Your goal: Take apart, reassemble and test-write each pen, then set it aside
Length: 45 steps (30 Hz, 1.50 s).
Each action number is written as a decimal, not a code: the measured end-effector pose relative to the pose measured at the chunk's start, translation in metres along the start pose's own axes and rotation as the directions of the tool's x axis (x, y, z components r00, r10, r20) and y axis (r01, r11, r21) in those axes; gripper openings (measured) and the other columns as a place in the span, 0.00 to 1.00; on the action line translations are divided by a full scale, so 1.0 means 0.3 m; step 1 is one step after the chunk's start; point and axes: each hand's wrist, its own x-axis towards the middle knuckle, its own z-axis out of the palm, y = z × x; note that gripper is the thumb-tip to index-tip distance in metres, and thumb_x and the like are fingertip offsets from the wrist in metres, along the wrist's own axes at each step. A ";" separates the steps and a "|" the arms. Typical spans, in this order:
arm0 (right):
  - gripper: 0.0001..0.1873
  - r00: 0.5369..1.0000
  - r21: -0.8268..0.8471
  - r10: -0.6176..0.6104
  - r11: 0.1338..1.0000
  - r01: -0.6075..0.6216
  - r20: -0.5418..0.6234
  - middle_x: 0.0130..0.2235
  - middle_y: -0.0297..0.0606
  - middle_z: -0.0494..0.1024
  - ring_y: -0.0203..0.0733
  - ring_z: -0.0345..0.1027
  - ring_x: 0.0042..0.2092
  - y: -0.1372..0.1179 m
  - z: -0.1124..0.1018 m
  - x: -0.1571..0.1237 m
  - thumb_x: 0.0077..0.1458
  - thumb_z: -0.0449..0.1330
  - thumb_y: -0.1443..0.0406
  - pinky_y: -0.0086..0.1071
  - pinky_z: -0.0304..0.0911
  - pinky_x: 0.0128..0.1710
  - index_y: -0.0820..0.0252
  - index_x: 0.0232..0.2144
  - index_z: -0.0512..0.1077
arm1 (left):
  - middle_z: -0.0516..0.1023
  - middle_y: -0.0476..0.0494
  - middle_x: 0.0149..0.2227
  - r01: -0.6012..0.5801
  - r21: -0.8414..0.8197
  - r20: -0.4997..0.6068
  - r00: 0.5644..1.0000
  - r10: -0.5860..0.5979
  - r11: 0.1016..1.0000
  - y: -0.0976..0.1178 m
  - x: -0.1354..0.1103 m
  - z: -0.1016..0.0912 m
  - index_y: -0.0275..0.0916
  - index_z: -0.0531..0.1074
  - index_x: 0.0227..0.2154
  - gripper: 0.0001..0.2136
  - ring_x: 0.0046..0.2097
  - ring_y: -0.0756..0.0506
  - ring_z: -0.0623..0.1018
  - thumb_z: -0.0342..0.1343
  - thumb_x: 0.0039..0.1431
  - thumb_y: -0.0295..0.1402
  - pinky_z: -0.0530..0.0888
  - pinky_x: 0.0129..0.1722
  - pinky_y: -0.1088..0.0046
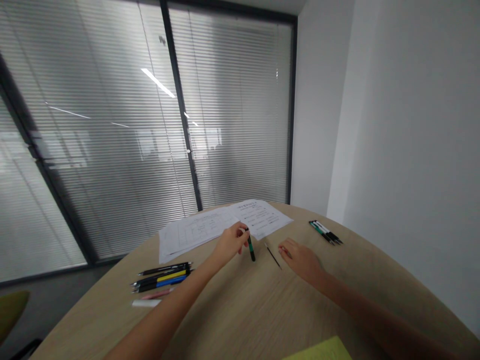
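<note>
This is an office meeting room. The far side is a glass partition [232, 125] in dark metal frames [180, 110], hung with closed horizontal blinds [112, 160]; ceiling strip lights [157, 82] are reflected in the glass. A plain white wall [412, 125] closes the right side. In the foreground stands a rounded, light wood table [243, 315] carrying desk stationery. Printed sheets [202, 227] are spread at the far edge, and a row of pens [161, 277] with a white eraser [146, 303] lies to the left. More pens [325, 232] lie far right, a dark pen [251, 248] and a thin refill [273, 255] mid-table. An olive chair seat [11, 307] shows at near left.
</note>
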 end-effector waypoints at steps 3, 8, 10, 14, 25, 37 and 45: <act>0.12 1.000 -0.003 0.013 1.000 -0.013 0.008 0.36 0.37 0.73 0.39 0.68 0.34 -0.002 -0.002 0.000 0.57 0.45 0.65 0.28 0.56 0.30 0.60 0.33 0.69 | 0.71 0.54 0.17 -0.014 -0.001 -0.009 1.000 0.014 1.000 0.012 0.006 -0.008 0.37 0.64 0.29 0.06 0.12 0.55 0.64 0.47 0.49 0.33 0.62 0.14 0.80; 0.12 1.000 0.013 0.003 1.000 -0.003 0.003 0.36 0.38 0.73 0.39 0.68 0.35 -0.004 -0.005 -0.002 0.56 0.46 0.65 0.28 0.56 0.32 0.61 0.34 0.69 | 0.71 0.52 0.18 -0.028 -0.012 -0.026 0.999 0.028 1.000 0.029 0.008 -0.029 0.37 0.64 0.29 0.06 0.12 0.55 0.64 0.47 0.49 0.34 0.62 0.14 0.80; 0.12 1.000 0.031 0.007 0.999 -0.007 0.004 0.36 0.39 0.73 0.39 0.68 0.36 -0.003 -0.008 -0.002 0.56 0.46 0.66 0.28 0.57 0.33 0.61 0.34 0.69 | 0.72 0.52 0.18 -0.032 -0.018 -0.033 0.999 0.031 0.999 0.036 0.007 -0.041 0.37 0.64 0.29 0.07 0.12 0.55 0.64 0.47 0.50 0.34 0.62 0.14 0.81; 0.12 1.000 0.177 0.006 0.984 -0.005 -0.007 0.35 0.40 0.73 0.39 0.67 0.36 -0.014 -0.015 0.005 0.54 0.47 0.66 0.29 0.57 0.35 0.62 0.33 0.70 | 0.71 0.52 0.18 -0.051 -0.078 -0.058 0.997 0.046 0.996 0.066 -0.003 -0.072 0.36 0.64 0.29 0.08 0.13 0.55 0.64 0.48 0.49 0.35 0.61 0.13 0.81; 0.13 0.976 0.846 -0.090 0.518 -0.125 0.200 0.26 0.32 0.70 0.29 0.58 0.20 -0.136 -0.053 -0.009 0.46 0.54 0.63 0.23 0.56 0.19 0.62 0.35 0.69 | 0.72 0.51 0.15 0.082 -0.454 -0.041 0.993 -0.113 0.887 0.158 -0.175 -0.087 0.37 0.61 0.25 0.08 0.14 0.52 0.69 0.50 0.44 0.35 0.63 0.16 0.78; 0.07 0.997 0.496 -0.054 0.868 0.023 0.048 0.29 0.36 0.72 0.36 0.64 0.31 -0.125 -0.090 -0.008 0.47 0.55 0.67 0.28 0.58 0.31 0.62 0.30 0.72 | 0.74 0.48 0.19 0.148 -0.760 -0.185 0.884 -0.428 0.633 0.008 -0.347 -0.210 0.36 0.63 0.24 0.04 0.19 0.51 0.71 0.52 0.42 0.28 0.72 0.22 0.74; 0.09 0.989 0.156 -0.029 0.988 0.006 0.142 0.33 0.41 0.75 0.40 0.67 0.38 -0.247 -0.006 0.021 0.49 0.54 0.66 0.29 0.57 0.36 0.60 0.29 0.74 | 0.74 0.42 0.19 0.310 -0.807 -0.086 0.780 -0.620 0.502 -0.086 -0.382 -0.200 0.30 0.67 0.20 0.11 0.19 0.53 0.72 0.44 0.54 0.21 0.70 0.20 0.85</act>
